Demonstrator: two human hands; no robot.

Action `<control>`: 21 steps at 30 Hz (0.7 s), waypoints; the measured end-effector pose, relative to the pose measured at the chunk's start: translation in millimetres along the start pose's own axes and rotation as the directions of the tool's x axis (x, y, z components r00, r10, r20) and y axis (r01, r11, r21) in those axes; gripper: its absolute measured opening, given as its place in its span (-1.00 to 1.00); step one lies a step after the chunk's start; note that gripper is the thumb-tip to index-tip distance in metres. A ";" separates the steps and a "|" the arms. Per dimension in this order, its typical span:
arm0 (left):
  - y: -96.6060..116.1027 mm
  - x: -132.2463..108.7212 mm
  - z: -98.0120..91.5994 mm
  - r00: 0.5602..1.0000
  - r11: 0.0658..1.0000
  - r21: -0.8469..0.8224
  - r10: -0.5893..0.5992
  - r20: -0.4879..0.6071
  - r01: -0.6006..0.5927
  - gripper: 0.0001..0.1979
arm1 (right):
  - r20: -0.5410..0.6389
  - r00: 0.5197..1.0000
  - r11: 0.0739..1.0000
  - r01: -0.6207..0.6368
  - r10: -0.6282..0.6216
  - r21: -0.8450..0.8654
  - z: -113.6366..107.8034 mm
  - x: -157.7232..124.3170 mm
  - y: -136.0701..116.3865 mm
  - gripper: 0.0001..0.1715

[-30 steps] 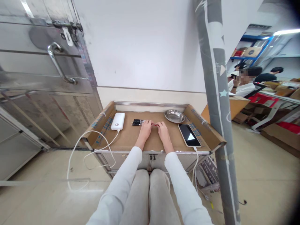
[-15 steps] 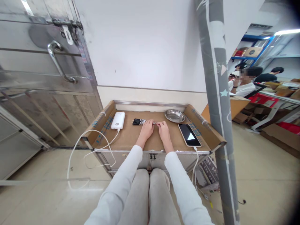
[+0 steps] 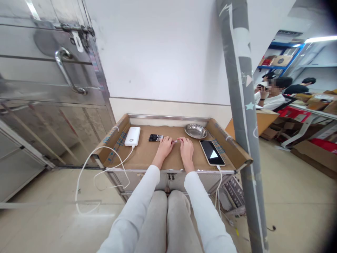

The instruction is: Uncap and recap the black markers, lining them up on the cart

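Observation:
Several black pens (image 3: 155, 137) with white print lie side by side on the brown cardboard top. Just right of them, my left hand (image 3: 165, 146) is closed, and a slim pen-like piece with a pale end (image 3: 175, 141) pokes out from its fingers. A short distance to the right, my right hand (image 3: 186, 148) is closed in a pinch. A small reddish bit shows at its fingertips, too small to name. Both hands stay low over the cardboard. A shallow steel bowl (image 3: 196, 131) and a phone (image 3: 212, 153) are to the right of my right hand.
A white power bank (image 3: 132, 136) with a white cable sits at left. Cardboard side walls (image 3: 229, 140) edge the cabinet top. A grey wrapped pole (image 3: 244, 105) stands at right, a metal door (image 3: 47, 70) at left. People sit at tables in the far right.
My hands have drawn slightly apart, the right one moving a little to the right, and a gap now shows between their fingertips. The pens, bowl and phone have stayed put.

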State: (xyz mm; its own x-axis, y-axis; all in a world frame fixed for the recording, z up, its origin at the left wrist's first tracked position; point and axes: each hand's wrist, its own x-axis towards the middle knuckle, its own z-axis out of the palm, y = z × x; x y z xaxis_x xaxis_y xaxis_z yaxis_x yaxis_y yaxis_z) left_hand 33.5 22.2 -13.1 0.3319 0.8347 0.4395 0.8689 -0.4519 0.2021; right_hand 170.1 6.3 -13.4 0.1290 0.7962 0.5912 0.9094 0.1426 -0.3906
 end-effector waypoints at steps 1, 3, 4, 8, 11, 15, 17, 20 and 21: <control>0.3 -0.5 -0.7 1.000 1.000 -0.004 -0.016 -0.017 0.015 -0.76 | -0.003 1.000 1.000 -0.005 0.005 -0.007 0.0 -0.3 0.0 -0.62; 0.8 -1.3 -2.3 0.998 0.999 -0.013 -0.037 -0.041 0.037 -0.76 | 0.001 1.000 1.000 -0.004 0.004 -0.016 0.2 -0.4 -0.2 -0.63; 1.1 -1.6 -3.1 0.998 0.999 -0.017 -0.040 -0.048 0.040 -0.76 | 0.009 1.000 1.000 0.003 -0.003 -0.017 0.4 -0.3 -0.4 -0.63; 1.9 -2.3 -6.0 0.998 0.999 -0.036 -0.020 -0.062 0.018 -0.78 | 0.038 0.998 0.998 0.054 -0.056 0.041 1.3 0.7 -1.3 -0.64; 2.0 -2.6 -7.5 0.997 0.999 -0.040 -0.028 -0.077 0.025 -0.79 | 0.059 0.986 0.975 0.142 -0.154 0.171 1.8 0.2 -2.4 -0.64; 2.8 -3.7 -11.0 0.987 0.993 -0.019 -0.114 -0.112 0.113 -0.76 | 0.107 0.957 0.929 0.231 -0.271 0.291 3.1 -2.6 -5.2 -0.48; 4.0 -5.2 -13.1 0.973 0.983 0.000 -0.180 -0.143 0.181 -0.74 | 0.126 0.959 0.934 0.210 -0.255 0.290 4.7 -3.8 -5.8 -0.43; 6.3 -9.2 -14.4 0.922 0.941 0.036 -0.323 -0.213 0.338 -0.72 | 0.164 0.971 0.971 0.142 -0.174 0.193 8.1 -4.1 -5.0 -0.45; 6.9 -11.0 -14.2 0.895 0.917 0.050 -0.374 -0.242 0.397 -0.71 | 0.178 0.974 0.984 0.114 -0.137 0.136 9.1 -4.0 -4.4 -0.47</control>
State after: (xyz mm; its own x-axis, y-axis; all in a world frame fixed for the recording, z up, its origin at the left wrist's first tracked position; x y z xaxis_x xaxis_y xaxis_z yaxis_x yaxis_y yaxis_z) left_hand 30.6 5.4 -4.2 -0.1169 0.8401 0.5297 0.9464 -0.0675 0.3159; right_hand 161.9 7.9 -20.5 -0.0692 0.8608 0.5042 0.8560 0.3107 -0.4131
